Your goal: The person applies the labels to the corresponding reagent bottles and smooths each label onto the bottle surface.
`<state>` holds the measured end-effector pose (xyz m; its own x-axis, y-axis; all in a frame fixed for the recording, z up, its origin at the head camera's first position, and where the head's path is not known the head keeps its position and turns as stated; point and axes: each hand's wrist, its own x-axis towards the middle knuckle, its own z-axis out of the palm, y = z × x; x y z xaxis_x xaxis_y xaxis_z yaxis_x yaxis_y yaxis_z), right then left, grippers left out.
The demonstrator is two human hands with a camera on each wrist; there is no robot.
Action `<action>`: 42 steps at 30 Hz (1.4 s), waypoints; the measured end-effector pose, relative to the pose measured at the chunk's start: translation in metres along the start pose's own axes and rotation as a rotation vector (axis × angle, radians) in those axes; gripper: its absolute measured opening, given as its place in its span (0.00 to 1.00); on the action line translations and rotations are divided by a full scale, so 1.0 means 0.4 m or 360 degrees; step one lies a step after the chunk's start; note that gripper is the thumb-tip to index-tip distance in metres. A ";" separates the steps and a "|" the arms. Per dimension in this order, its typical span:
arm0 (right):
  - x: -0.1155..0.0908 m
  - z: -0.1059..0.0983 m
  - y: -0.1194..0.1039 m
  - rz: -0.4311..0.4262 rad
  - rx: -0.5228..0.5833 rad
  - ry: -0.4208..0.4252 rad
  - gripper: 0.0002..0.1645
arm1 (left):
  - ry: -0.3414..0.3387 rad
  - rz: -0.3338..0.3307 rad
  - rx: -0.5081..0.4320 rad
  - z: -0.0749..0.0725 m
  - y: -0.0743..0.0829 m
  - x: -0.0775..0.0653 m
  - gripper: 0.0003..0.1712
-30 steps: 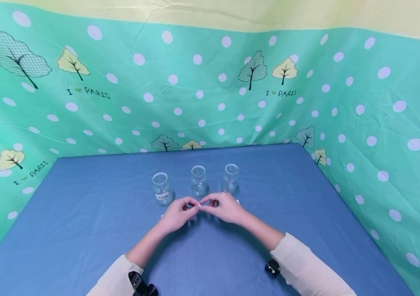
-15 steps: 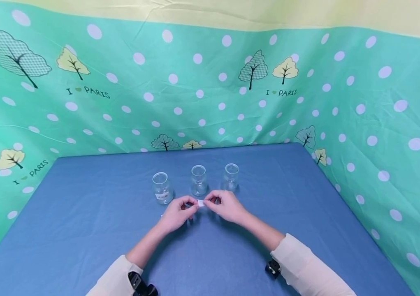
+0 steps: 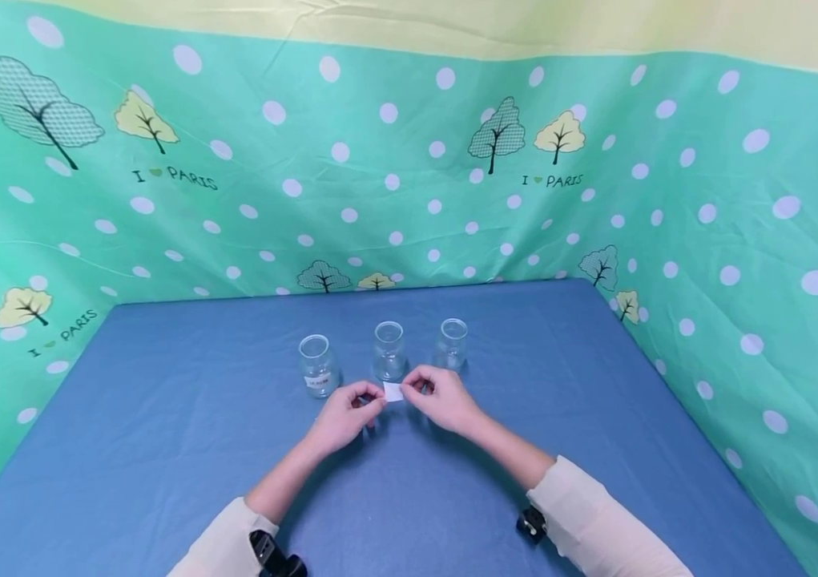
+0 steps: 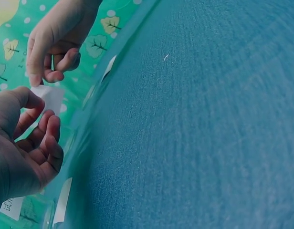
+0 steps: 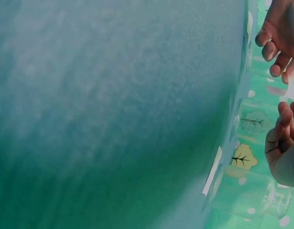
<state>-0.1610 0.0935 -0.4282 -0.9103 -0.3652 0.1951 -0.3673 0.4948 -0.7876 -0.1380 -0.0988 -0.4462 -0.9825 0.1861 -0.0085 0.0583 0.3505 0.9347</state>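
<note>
My left hand [image 3: 346,415] and right hand [image 3: 445,398] meet in front of the jars, in the middle of the head view. Between them is a small white paper label [image 3: 393,392], its left edge pinched by the left thumb and index finger, its right side by the right fingertips. The left wrist view shows the label [image 4: 52,99] spread flat. Just behind the hands stands the middle glass jar [image 3: 389,353]. To the left is a second glass jar [image 3: 316,365] with a printed white label on its front. A third glass jar [image 3: 452,344] stands behind the right hand.
A blue cloth [image 3: 394,497] covers the table. White strips lie on it near the hands, one strip [image 4: 62,202] beside the left hand and another strip [image 5: 213,171] near the right-hand jar. Green patterned curtains [image 3: 380,160] enclose the back and sides.
My right hand has shifted slightly up and away from the left, and the white label now shows stretched between the fingertips. The left hand and the jars have stayed nearly in place.
</note>
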 end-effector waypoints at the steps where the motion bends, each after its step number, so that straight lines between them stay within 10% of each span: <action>1: 0.000 0.001 0.001 0.0010 0.0004 0.0010 0.04 | 0.0002 0.0002 0.0001 0.001 -0.001 0.000 0.04; 42: 0.011 -0.020 0.021 0.0140 0.0269 0.0335 0.04 | 0.0058 -0.0054 -0.0020 0.000 -0.016 0.003 0.04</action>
<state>-0.1696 0.1021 -0.4292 -0.9633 -0.1463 0.2251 -0.2644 0.3724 -0.8896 -0.1394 -0.1008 -0.4523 -0.9896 0.1408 -0.0279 0.0226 0.3447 0.9384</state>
